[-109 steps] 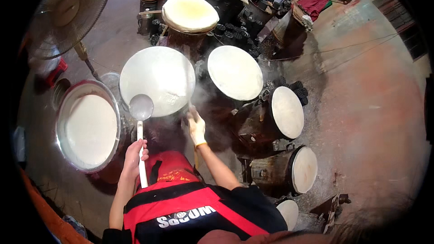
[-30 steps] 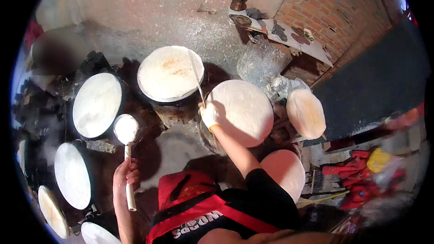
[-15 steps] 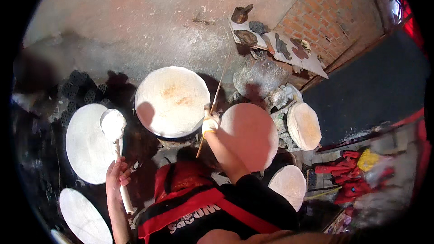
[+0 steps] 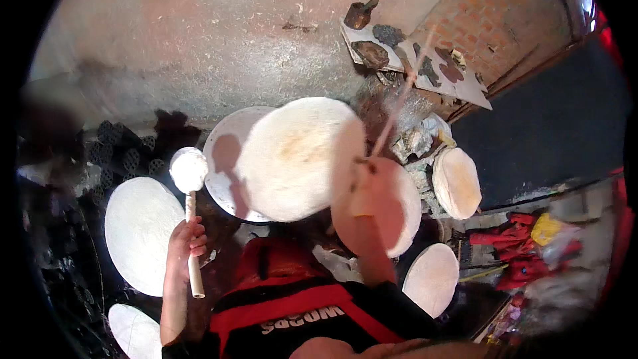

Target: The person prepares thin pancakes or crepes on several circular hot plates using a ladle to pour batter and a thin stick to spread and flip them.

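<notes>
My left hand (image 4: 186,238) is closed round the pale handle of a tool with a round white head (image 4: 189,170); I cannot tell whether the head is a pad or a ladle bowl. My right hand (image 4: 364,189), in a pale work glove with a yellow cuff, is blurred and shaded. A long thin stick (image 4: 407,86) slants up from its grip. At that hand's left, a large round flatbread (image 4: 299,159) lies partly off a round pale-topped griddle (image 4: 229,193). Whether my fingers pinch its edge is hidden. Under my right wrist is another round flatbread (image 4: 402,213).
More pale discs lie at the left (image 4: 143,236), lower left (image 4: 135,332) and lower right (image 4: 432,280). A flatbread stack (image 4: 457,183) rests at the right. Dark perforated coal briquettes (image 4: 113,146) stand by the wall. A board (image 4: 458,90) holds a dark pot (image 4: 361,14).
The flatbread has slid rightward off the griddle, uncovering the griddle's left part. My right hand and the stick have moved right. My left hand keeps its tool, a little further right in view.
</notes>
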### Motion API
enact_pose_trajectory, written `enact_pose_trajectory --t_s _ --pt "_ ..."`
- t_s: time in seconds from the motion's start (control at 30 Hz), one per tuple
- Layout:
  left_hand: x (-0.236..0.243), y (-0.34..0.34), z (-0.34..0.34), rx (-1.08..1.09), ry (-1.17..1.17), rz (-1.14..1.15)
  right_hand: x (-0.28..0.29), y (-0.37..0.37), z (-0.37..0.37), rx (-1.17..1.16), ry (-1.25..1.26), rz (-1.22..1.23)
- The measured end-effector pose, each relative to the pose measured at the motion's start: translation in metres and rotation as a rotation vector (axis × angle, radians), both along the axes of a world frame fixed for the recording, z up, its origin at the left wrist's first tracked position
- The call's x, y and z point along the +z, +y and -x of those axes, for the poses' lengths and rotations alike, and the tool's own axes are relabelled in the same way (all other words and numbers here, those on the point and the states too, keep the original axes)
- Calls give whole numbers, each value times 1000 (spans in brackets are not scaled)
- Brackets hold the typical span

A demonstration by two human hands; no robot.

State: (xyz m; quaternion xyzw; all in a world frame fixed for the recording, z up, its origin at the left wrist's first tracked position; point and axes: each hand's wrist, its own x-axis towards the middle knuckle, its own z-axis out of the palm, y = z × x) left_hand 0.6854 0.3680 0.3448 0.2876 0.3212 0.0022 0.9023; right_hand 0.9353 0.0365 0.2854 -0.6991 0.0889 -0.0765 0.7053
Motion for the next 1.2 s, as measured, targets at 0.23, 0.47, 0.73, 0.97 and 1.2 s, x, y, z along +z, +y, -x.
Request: enact_pose_trajectory --t_s 0.23,0.47,0.73,0.97,1.2 --pt "-31 -11 -48 -189 20 110 74 -301 -10 -394 -65 587" --pt "-53 -38 -61 -293 -42 355 252 -416 -39 -599 -234 1660" --pt "-55 -112 -61 -125 163 188 65 -512 -119 -332 -593 2109" --pt "-33 -169 -56 -55 244 64 -108 -515 -120 38 48 1813" --pt "-28 -195 -48 -28 231 -13 -103 -517 -101 -137 -288 1686"
